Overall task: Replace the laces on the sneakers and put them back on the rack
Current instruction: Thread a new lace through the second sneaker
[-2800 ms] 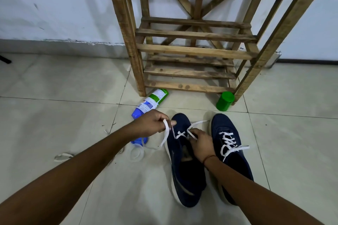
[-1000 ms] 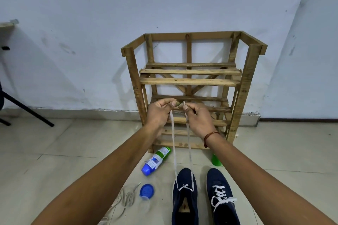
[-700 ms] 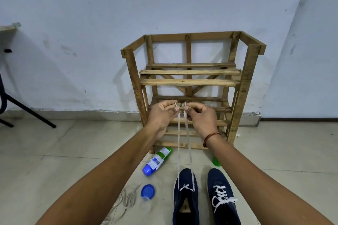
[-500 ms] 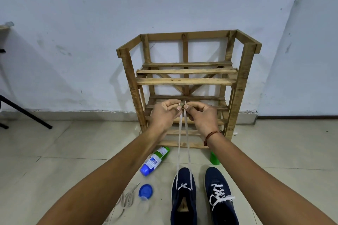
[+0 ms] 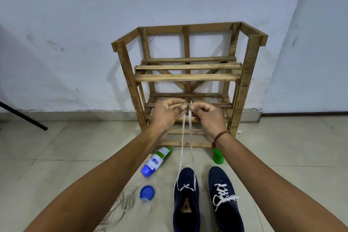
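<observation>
Lifted off the sneaker (image 5: pixel 188 218) at bottom centre, your left hand (image 5: pixel 167 114) and right hand (image 5: pixel 209 117) now meet mid-frame before the rack (image 5: pixel 188 77), each pinching one lace (image 5: pixel 182 137) tip between thumb and forefinger, held taut side by side, seemingly to even the two ends.

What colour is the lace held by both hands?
White lace, seen in the head view.

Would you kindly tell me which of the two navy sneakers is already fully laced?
The right sneaker: several lace crossings, whereas the left sneaker shows only one.
</observation>
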